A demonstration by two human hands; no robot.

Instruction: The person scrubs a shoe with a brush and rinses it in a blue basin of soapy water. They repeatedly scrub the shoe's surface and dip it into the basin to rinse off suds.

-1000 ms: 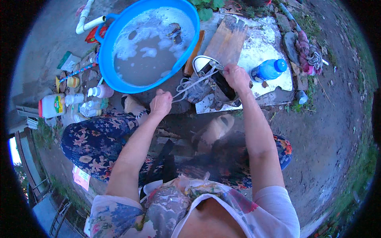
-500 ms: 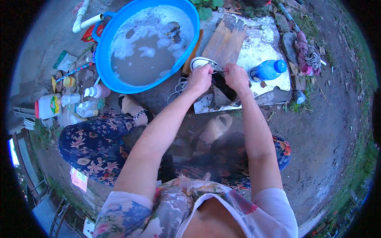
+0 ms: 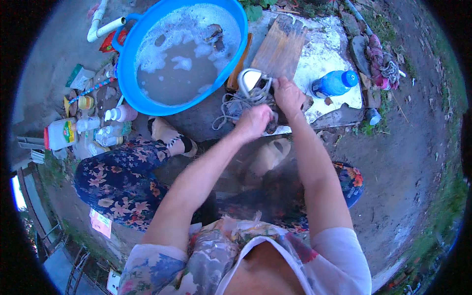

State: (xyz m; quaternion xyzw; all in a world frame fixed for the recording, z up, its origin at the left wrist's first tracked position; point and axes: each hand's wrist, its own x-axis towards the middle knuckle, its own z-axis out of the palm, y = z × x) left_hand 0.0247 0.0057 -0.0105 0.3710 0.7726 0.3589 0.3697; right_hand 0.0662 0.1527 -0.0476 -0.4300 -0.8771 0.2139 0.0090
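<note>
A canvas sneaker with a white toe cap (image 3: 252, 78) lies toe-away in front of me, at the near end of a wooden board (image 3: 281, 46). My right hand (image 3: 289, 97) is closed on the shoe's right side, just behind the toe. Near the shoe's heel end, my left hand (image 3: 254, 121) is curled into a fist, slightly smeared by motion; its fingers hide what they hold. Loose pale laces (image 3: 227, 109) spill in loops to the left of the shoe. The two hands cover most of the shoe's body.
A blue basin (image 3: 124, 73) of murky, foamy water stands at the far left, with a dark object (image 3: 215, 37) afloat. Right of the board, a blue bottle (image 3: 334, 84) stands on a white slab (image 3: 327, 44). Plastic bottles and a jar (image 3: 61, 133) line the left.
My left hand has come back toward me and down, away from the right hand. The right hand has barely shifted. The shoe's position has changed, and the laces bunch more on its left.
</note>
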